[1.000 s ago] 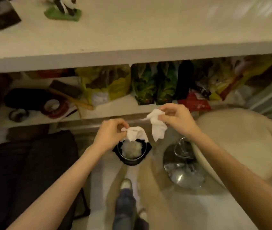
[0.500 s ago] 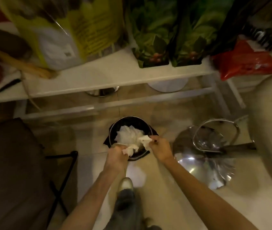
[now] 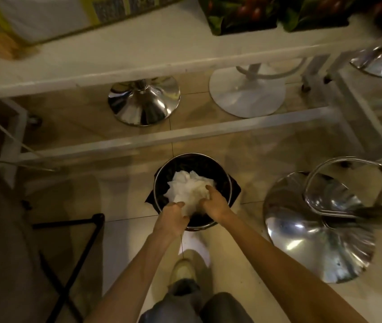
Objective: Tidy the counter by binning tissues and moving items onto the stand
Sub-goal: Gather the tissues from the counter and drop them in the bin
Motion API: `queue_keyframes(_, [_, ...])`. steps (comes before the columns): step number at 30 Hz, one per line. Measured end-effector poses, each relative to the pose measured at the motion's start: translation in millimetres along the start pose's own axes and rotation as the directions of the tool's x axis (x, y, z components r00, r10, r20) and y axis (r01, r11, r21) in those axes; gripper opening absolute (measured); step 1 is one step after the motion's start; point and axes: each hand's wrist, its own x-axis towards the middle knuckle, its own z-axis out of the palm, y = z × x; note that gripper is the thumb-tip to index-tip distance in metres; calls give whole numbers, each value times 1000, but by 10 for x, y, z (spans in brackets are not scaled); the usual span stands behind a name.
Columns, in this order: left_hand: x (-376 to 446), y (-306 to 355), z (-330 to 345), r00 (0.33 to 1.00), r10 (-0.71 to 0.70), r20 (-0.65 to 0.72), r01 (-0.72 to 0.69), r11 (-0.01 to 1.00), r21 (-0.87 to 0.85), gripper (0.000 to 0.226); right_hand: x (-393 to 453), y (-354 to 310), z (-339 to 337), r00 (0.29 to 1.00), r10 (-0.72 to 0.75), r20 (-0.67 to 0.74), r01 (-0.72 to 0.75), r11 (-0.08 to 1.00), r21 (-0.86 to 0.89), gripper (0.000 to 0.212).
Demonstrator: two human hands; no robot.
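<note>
A small round bin (image 3: 230, 183) with a metal rim and black liner stands on the tiled floor below me. A heap of crumpled white tissues (image 3: 188, 183) fills it. My left hand (image 3: 173, 217) is at the bin's near rim, fingers curled on the near edge of the tissue heap. My right hand (image 3: 215, 202) is beside it, fingers pushed down into the tissues from the right. Both hands touch the heap inside the bin. The counter top and the stand are out of view.
A low white shelf (image 3: 138, 59) with bags on it crosses the top, and its lower rail (image 3: 185, 134) runs just behind the bin. Chrome stool bases stand at right (image 3: 301, 248) and under the shelf (image 3: 143, 101), beside a white base (image 3: 246, 96). A black folding frame (image 3: 68, 252) is at left. My shoe (image 3: 181, 269) is near the bin.
I have bent down much closer to the bin. Both hands brought their tissues from above the bin down into it and now press on the heap.
</note>
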Motion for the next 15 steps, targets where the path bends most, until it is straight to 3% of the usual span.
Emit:
queue_keyframes(9, [-1202, 603, -1136, 997, 44, -69, -41, 998, 44, 44, -1290, -927, -770, 992, -121, -24, 112, 962, -249, 42])
queue_keyframes(15, [-2198, 1297, -2185, 982, 148, -115, -112, 956, 271, 35, -2505, -1851, -1414, 966, -255, 32, 243, 865, -439, 38])
